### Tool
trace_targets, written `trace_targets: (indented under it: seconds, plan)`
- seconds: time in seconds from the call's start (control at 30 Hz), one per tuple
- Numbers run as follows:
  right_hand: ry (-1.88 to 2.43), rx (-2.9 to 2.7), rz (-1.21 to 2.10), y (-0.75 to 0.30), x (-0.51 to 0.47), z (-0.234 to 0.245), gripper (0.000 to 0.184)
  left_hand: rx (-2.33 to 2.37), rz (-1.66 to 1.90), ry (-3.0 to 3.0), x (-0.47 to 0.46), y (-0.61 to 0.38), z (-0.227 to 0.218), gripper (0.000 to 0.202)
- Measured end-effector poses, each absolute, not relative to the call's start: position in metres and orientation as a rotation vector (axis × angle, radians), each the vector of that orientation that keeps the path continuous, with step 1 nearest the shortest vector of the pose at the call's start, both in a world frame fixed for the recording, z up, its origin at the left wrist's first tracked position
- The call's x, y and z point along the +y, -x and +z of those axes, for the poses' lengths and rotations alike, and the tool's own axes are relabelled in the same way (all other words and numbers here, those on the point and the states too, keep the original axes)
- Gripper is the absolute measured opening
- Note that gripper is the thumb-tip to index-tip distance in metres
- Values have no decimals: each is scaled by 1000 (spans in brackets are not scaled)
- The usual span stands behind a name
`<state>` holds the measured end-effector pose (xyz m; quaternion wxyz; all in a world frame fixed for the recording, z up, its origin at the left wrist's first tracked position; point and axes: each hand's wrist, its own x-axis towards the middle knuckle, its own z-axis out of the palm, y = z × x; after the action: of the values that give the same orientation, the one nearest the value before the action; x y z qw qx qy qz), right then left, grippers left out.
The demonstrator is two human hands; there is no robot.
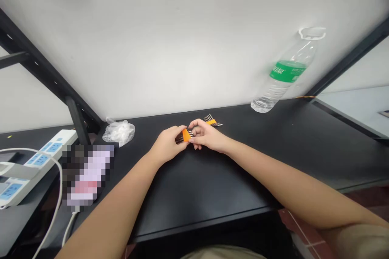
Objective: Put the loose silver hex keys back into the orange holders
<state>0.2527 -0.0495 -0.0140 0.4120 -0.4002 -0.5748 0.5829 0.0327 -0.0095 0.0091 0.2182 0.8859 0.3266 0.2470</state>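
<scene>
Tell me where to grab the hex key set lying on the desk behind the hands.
Take the hex key set by its orange holder, pinching from above: it lies flat on the desk, and the thin dark keys splaying from it look a poorer hold. The right hand is nearest.

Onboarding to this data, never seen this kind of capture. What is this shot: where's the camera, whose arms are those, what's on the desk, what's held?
No machine here: one camera worn on a person's head looks forward and down, so both bare arms are that person's own. The left hand and right hand together grip an orange holder of dark metal rods, likely hex keys, over the black table. A second orange set lies just behind the right hand. Also there: a crumpled clear plastic bag, a green-labelled water bottle near the white wall, and, at far left, a white power strip.
</scene>
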Motion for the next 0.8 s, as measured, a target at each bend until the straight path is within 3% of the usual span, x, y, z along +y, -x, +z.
trace_targets:
  seconds: [0.33, 0.53, 0.73, 0.8]
  plan:
    - [826, -1250, 1669, -255, -53, -10, 36, 760, 649, -2163, -16, -34, 17, 17]
    - [895, -1099, 1658, -265, -49, -8, 32, 888, 604, -2014, -12, -30, 11, 31]
    - [996, -1136, 1778, -272, -49, -3, 34, 944, 569, -1968, -7, -27, 0, 62]
    - [995, -1125, 1779, -272, -49, -2, 33, 920, 579, -1970, -7, -27, -1, 63]
